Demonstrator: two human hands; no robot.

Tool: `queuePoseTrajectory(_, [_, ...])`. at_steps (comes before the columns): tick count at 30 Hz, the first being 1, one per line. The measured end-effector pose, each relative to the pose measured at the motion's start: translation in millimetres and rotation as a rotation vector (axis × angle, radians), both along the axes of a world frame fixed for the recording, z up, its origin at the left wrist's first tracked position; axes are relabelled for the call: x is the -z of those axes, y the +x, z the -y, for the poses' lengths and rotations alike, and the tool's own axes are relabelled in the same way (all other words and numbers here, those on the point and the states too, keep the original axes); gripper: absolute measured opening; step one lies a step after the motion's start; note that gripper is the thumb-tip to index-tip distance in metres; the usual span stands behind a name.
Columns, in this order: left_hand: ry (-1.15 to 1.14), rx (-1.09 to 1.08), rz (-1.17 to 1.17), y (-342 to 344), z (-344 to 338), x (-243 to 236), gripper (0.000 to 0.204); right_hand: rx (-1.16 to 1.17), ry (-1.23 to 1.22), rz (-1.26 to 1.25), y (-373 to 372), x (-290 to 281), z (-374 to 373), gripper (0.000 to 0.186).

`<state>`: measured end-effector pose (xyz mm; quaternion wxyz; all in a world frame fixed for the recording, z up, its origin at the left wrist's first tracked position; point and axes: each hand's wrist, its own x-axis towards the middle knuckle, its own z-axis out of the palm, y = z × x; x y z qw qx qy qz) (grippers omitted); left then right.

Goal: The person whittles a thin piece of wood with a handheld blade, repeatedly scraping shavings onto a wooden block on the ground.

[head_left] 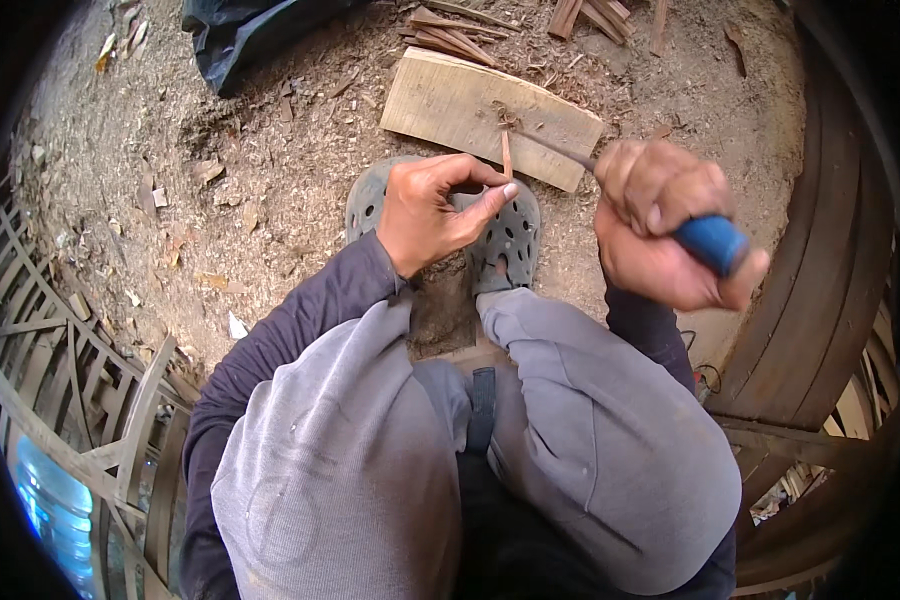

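Note:
A thin reddish wooden stick (506, 152) is pinched between the thumb and fingertips of my left hand (438, 205). Its far end rests on a pale wooden board (432, 98) lying beyond my feet. My right hand (660, 215) is wrapped round the blue handle of a knife (562, 149). The narrow dark blade reaches left across the board and meets the stick near its far end. A few curled shavings (507, 115) sit at that spot. How sharp or wide the blade is, I cannot make out.
Split wood pieces (448, 38) lie behind the board, with more sticks (592, 17) at the far right. A dark plastic sheet (235, 40) is at the upper left. Shavings litter the ground. Slatted wood (100, 385) stands left, by a blue plastic bottle (55, 510); brown planks (805, 270) stand right.

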<state>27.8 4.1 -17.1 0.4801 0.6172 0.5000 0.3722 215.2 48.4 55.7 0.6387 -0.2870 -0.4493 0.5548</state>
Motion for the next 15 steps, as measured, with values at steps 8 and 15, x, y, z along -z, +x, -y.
queuePoseTrajectory(8, [0.03,-0.042,0.006,6,4,5,0.014,-0.053,-0.016,0.13,-20,12,17,0.075])
queuePoseTrajectory(15, [0.024,-0.056,0.039,6,2,6,0.014,0.009,-0.08,0.341,-22,23,12,0.071])
